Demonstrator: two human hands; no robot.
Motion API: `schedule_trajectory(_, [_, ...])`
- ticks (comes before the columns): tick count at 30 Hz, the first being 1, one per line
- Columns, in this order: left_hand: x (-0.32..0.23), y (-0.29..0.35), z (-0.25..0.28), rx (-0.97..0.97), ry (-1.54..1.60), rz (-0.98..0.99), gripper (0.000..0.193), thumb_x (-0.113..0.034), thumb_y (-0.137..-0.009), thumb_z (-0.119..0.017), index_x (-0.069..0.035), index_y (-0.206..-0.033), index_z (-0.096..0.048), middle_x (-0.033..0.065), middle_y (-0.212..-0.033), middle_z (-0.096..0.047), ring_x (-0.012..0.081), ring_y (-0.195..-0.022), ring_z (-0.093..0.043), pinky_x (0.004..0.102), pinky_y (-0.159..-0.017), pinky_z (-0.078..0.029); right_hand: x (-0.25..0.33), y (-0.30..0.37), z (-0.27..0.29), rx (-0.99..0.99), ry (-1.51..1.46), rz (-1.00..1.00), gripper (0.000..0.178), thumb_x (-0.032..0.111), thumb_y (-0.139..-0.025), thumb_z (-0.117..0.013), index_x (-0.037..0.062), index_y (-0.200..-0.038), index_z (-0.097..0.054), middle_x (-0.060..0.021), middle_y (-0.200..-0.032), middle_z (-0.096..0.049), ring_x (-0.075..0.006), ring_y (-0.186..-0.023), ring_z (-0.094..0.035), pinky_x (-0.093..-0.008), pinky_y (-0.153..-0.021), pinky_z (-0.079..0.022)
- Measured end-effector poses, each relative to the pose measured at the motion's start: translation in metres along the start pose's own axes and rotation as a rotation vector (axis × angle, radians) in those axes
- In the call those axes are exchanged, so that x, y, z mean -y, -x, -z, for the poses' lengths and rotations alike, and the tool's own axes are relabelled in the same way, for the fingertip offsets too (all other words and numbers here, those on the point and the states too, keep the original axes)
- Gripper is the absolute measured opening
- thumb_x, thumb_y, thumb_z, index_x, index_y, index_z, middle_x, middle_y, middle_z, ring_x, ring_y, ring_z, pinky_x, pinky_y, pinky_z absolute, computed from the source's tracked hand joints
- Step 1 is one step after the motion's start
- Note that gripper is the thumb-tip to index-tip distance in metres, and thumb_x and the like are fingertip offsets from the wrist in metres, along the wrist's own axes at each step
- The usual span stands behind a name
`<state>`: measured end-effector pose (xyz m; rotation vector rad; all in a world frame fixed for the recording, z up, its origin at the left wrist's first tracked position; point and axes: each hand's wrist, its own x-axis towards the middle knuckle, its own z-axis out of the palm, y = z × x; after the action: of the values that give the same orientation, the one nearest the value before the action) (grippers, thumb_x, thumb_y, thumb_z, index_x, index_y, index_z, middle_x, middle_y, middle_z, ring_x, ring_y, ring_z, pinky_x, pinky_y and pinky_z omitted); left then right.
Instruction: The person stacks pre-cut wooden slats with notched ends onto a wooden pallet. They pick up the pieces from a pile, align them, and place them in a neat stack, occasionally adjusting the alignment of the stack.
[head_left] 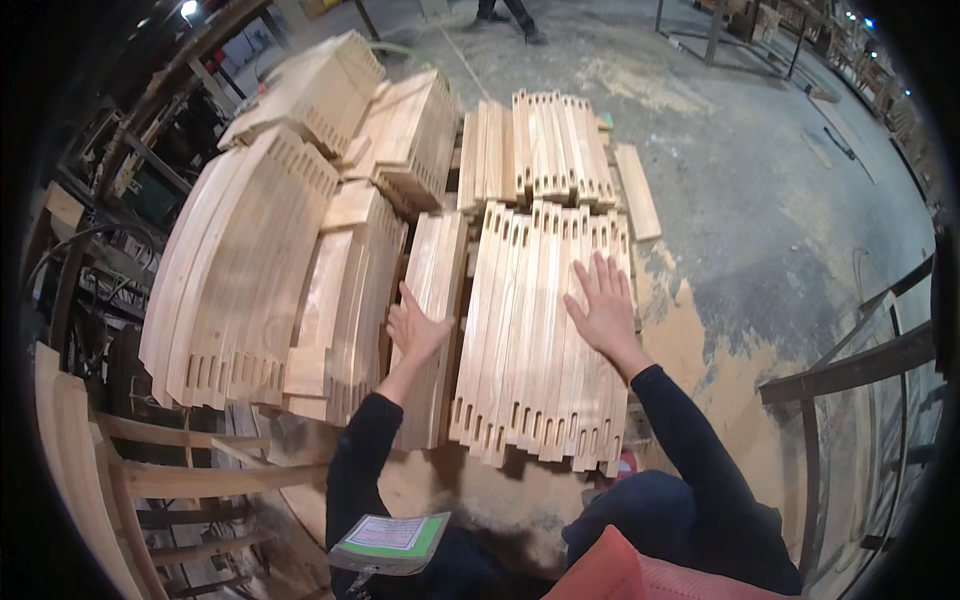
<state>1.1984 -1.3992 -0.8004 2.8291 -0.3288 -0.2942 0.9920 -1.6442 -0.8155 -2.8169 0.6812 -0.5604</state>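
Observation:
Before me lie stacks of pale wooden slats with slots cut near their ends. My right hand [603, 308] is spread flat over the right side of the nearest slotted stack [520, 330]. Fingers apart, my left hand [417, 325] is at a narrower stack of slats [428, 270] to the left of it; whether it touches the wood I cannot tell. Neither hand grips anything. Left of that narrow stack is another pile of boards [340, 290] with shorter offcuts on top.
A tall slotted stack [235, 270] stands at the left, with more stacks [560, 145] behind. One loose board [637, 190] lies right of them. Metal frames [850, 365] rise at the right, a wooden rack [220, 480] at lower left. Sawdust covers the floor; a person's legs [510, 18] show far off.

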Motion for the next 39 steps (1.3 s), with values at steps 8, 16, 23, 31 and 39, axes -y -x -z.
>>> schedule_trajectory(8, [0.015,0.002,0.047,-0.041,0.248,0.057,0.124,-0.041,-0.060,-0.084,-0.013,-0.157,-0.012,0.0320,-0.143,-0.037,0.0458,-0.135,-0.035,0.0507,-0.116,-0.023,0.006,-0.006,0.007,-0.017,-0.016,0.027,0.061,0.047,-0.096,-0.050,0.0155,-0.148,-0.041,-0.0213,-0.156,-0.029,-0.0403,-0.146,-0.022,-0.0502,-0.119,-0.017])
schedule_trajectory(16, [0.012,0.012,0.100,-0.117,0.132,-0.091,0.125,-0.050,-0.061,-0.084,-0.008,-0.156,-0.014,0.0305,-0.138,-0.044,0.0436,-0.125,-0.048,0.0509,-0.108,-0.036,-0.004,0.000,-0.004,-0.009,0.059,0.010,0.061,0.047,-0.096,-0.050,0.0166,-0.148,-0.041,-0.0196,-0.156,-0.030,-0.0392,-0.146,-0.023,-0.0488,-0.119,-0.017])
schedule_trajectory(23, [0.041,0.010,0.021,0.072,-0.095,-0.027,0.130,-0.050,-0.065,-0.078,-0.009,-0.156,0.004,0.0302,-0.148,-0.025,0.0465,-0.135,-0.030,0.0583,-0.109,-0.027,0.018,-0.006,-0.009,0.001,0.068,0.041,0.060,0.050,-0.098,-0.045,0.0203,-0.150,-0.039,-0.0180,-0.156,-0.031,-0.0379,-0.146,-0.024,-0.0473,-0.119,-0.017])
schedule_trajectory(31, [0.042,0.007,0.005,0.010,-0.116,-0.040,0.133,-0.052,-0.061,-0.078,-0.012,-0.157,0.006,0.0310,-0.154,-0.014,0.0451,-0.137,-0.027,0.0577,-0.110,-0.022,0.012,-0.003,-0.004,0.010,0.069,0.015,0.059,0.049,-0.098,-0.046,0.0207,-0.149,-0.040,-0.0167,-0.157,-0.030,-0.0361,-0.147,-0.023,-0.0461,-0.120,-0.017])
schedule_trajectory(39, [0.033,0.005,0.009,0.036,-0.050,0.018,0.136,-0.053,-0.061,-0.081,-0.013,-0.157,0.007,0.0305,-0.154,-0.017,0.0467,-0.140,-0.025,0.0592,-0.110,-0.024,0.013,-0.003,-0.005,-0.015,0.078,0.002,0.060,0.052,-0.097,-0.046,0.0208,-0.148,-0.042,-0.0166,-0.157,-0.030,-0.0355,-0.147,-0.023,-0.0466,-0.120,-0.016])
